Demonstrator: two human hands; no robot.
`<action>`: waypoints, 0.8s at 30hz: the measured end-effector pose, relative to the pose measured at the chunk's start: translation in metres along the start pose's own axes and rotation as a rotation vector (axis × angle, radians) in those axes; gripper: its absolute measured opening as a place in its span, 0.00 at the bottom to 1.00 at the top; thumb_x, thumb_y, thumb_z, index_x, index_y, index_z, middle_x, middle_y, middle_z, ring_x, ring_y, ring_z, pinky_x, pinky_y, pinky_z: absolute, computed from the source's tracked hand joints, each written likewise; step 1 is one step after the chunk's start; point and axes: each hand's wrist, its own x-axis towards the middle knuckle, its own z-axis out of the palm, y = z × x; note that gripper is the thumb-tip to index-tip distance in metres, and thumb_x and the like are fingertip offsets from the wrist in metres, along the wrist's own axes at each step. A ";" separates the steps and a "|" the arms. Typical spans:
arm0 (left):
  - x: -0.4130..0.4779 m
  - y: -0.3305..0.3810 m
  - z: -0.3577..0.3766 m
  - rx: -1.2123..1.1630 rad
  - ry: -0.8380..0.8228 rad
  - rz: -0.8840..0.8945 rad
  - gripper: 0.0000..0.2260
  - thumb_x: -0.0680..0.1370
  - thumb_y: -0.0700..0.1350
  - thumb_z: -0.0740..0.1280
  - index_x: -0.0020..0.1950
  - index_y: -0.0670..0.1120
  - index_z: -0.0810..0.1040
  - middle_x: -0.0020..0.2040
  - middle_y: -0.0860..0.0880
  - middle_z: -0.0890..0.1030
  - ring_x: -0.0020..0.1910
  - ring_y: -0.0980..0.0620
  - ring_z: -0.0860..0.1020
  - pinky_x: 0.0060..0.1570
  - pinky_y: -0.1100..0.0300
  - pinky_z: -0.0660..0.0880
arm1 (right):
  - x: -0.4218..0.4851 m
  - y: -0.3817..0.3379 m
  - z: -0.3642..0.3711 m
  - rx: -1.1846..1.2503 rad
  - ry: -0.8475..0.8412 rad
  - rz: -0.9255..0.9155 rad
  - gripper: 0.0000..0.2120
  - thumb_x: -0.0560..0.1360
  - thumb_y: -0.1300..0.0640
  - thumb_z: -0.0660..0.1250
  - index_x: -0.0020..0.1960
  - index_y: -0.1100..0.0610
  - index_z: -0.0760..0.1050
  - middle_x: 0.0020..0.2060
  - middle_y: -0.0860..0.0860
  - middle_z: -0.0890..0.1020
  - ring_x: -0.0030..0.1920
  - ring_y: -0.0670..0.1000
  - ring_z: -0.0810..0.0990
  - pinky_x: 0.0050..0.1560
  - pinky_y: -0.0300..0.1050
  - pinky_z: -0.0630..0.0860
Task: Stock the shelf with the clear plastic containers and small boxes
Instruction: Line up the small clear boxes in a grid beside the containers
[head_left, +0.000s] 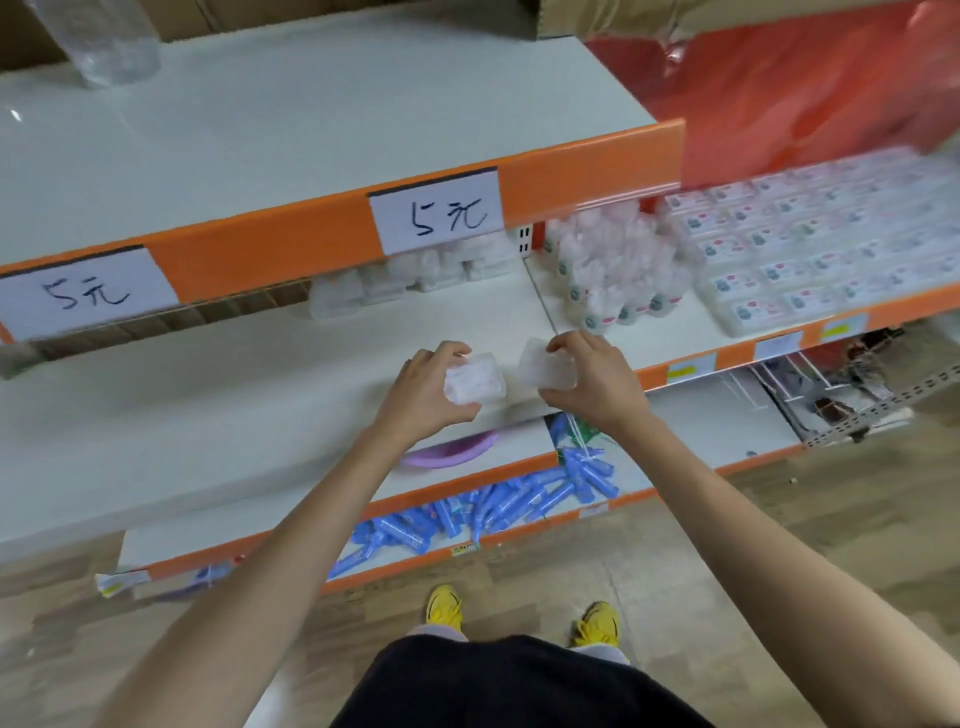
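Observed left hand (431, 397) gripping one clear plastic container (475, 383), fingers curled round it; right hand (595, 382) pinching a second container (548, 371) just beside the first, both over the front of the shelf (234, 405). Noted stocked containers (410, 275) in a row beyond the hands, small bottles (613, 275) beyond and right of the right hand.
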 end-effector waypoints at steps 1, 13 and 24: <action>0.005 0.015 0.010 -0.006 -0.002 0.017 0.30 0.67 0.48 0.76 0.67 0.51 0.70 0.61 0.52 0.76 0.59 0.49 0.70 0.56 0.59 0.65 | -0.004 0.013 -0.013 -0.007 0.013 0.000 0.26 0.67 0.52 0.77 0.62 0.56 0.74 0.58 0.54 0.78 0.59 0.58 0.74 0.57 0.51 0.68; 0.081 0.194 0.119 -0.024 -0.007 0.163 0.31 0.66 0.48 0.77 0.67 0.48 0.72 0.62 0.50 0.78 0.61 0.47 0.73 0.60 0.55 0.67 | -0.040 0.173 -0.142 -0.013 0.135 0.064 0.28 0.66 0.54 0.77 0.63 0.58 0.73 0.60 0.55 0.78 0.59 0.59 0.75 0.58 0.56 0.71; 0.173 0.289 0.203 0.015 -0.077 0.210 0.30 0.69 0.51 0.76 0.68 0.49 0.72 0.65 0.50 0.77 0.63 0.46 0.73 0.63 0.52 0.66 | -0.036 0.301 -0.204 0.017 0.190 0.183 0.28 0.68 0.53 0.76 0.65 0.57 0.73 0.61 0.53 0.78 0.62 0.58 0.75 0.60 0.56 0.72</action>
